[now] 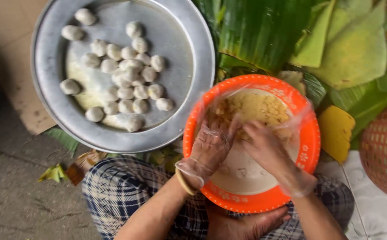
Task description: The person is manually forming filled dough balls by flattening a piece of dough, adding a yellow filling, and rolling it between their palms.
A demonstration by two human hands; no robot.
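Orange bowl (310, 146) — yellow crumbly filling (258, 109), gloved hands (238, 144)

Both hands wear thin, clear disposable plastic gloves, loose and crinkled, with a glossy sheen. Left hand (211, 144): the glove's cuff bunches in folds at the wrist, ending in a ragged translucent edge. Just below that cuff sits 1 narrow pale yellowish band around the wrist, a bangle or rubber band; cannot tell which. Right hand (264, 149): the glove runs a little further up, its cuff puffed out and wrinkled over the lower forearm. Forearms bare beyond the gloves, no sleeves in view. Lap covered by a garment in a dark blue and white check, with fine crossing lines over broader squares.
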